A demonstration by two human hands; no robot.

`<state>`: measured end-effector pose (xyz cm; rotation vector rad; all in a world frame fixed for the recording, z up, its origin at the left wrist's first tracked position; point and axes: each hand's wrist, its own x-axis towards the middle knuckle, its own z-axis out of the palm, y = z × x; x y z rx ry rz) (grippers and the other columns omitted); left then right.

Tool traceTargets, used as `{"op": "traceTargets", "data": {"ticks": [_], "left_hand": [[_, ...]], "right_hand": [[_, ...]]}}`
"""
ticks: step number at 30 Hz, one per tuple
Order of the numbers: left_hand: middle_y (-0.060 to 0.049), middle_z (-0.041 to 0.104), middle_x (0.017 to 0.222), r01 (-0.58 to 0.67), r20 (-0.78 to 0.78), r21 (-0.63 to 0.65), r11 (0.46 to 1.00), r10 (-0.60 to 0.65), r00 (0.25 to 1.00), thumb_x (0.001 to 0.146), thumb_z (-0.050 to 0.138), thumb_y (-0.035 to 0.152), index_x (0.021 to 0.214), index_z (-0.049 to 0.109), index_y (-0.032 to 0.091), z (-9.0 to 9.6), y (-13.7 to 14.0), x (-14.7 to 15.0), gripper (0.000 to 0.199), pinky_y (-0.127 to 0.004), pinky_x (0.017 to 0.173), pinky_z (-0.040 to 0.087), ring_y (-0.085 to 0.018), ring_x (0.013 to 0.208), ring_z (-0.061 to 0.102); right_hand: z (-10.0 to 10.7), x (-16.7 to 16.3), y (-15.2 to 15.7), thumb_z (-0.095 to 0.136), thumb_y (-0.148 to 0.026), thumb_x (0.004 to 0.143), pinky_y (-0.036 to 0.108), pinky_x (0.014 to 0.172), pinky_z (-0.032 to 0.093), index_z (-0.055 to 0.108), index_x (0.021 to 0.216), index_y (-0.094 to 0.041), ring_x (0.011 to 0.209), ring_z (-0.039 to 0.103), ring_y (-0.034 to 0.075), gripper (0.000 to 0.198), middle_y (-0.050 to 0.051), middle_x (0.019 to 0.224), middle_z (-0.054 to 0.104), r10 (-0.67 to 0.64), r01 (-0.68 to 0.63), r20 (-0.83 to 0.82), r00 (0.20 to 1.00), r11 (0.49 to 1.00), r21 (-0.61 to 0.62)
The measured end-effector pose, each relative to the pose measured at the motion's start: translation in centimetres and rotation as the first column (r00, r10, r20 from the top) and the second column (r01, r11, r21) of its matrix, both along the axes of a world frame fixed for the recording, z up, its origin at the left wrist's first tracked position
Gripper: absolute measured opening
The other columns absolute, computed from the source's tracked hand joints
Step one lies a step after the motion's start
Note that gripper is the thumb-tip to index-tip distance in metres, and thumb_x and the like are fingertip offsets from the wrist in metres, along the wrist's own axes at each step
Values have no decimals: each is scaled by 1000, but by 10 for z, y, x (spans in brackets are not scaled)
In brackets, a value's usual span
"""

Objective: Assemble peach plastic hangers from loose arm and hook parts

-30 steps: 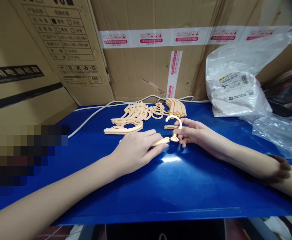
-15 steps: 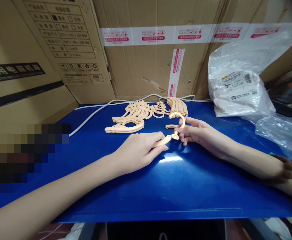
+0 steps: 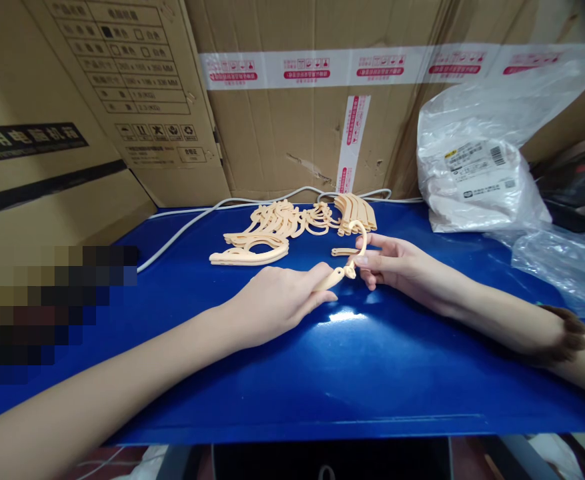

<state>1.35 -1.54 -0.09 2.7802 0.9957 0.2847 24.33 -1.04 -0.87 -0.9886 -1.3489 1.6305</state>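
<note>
My left hand [image 3: 279,299] grips a cream strip [image 3: 329,281], my right hand [image 3: 396,261] pinches the hook [image 3: 364,239], ends close above the worktop [image 3: 292,383]: aligning, I'd say; now it calls for steady angling.

The left hand [image 3: 279,298] hides most of a slim cream plastic bar [image 3: 330,280]; beyond the right hand [image 3: 397,267], a white rectangular label [image 3: 479,177] is illegibly blurred.

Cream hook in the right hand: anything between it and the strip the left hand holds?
Nothing visible. The cream hook in the right hand meets or nearly meets the strip poking from the left hand; contact is unclear. A loose piece lies farther back, not between.
</note>
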Motion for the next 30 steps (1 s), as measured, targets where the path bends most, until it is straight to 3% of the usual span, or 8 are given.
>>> {"op": "traceTargets", "data": {"ticks": [7, 14, 26, 30], "left_hand": [[2, 64, 69, 49, -70, 260, 965, -32, 997, 102, 40, 36, 94, 49, 18, -4, -1, 0, 21, -23, 50, 30, -16, 58, 61], [1, 63, 67, 132, -31, 553, 823, -138, 990, 104, 32, 31, 95, 53, 17, -7, 0, -2, 26, -24, 51, 32, -15, 58, 62], [2, 62, 66, 138, -83, 619, 773, -110, 990, 103, 33, 23, 97, 56, 17, -5, -1, -1, 24, -26, 51, 35, -15, 58, 61], [1, 63, 69, 141, -110, 600, 788, -93, 990, 103, 33, 25, 98, 55, 17, -7, -1, -2, 24, -25, 52, 35, -15, 61, 62]], "right_hand": [[2, -2, -1, 80, -28, 71, 25, 59, 44, 55, 96, -19, 57, 52, 8, 36, -4, 68, 62, -17, 17, 7, 1000, 999, -29], [0, -2, -2, 79, -28, 72, 26, 62, 44, 57, 92, -20, 58, 52, 9, 31, -4, 67, 61, 9, -9, 14, 1000, 1000, -19], [2, -4, -2, 80, -30, 70, 25, 60, 44, 56, 88, -19, 56, 51, 8, 32, -5, 63, 60, -13, 13, 23, 1000, 1000, -14], [2, -5, -3, 82, -30, 67, 26, 59, 45, 56, 87, -19, 55, 52, 9, 34, -4, 63, 61, -43, 44, 42, 998, 999, -23]]}}
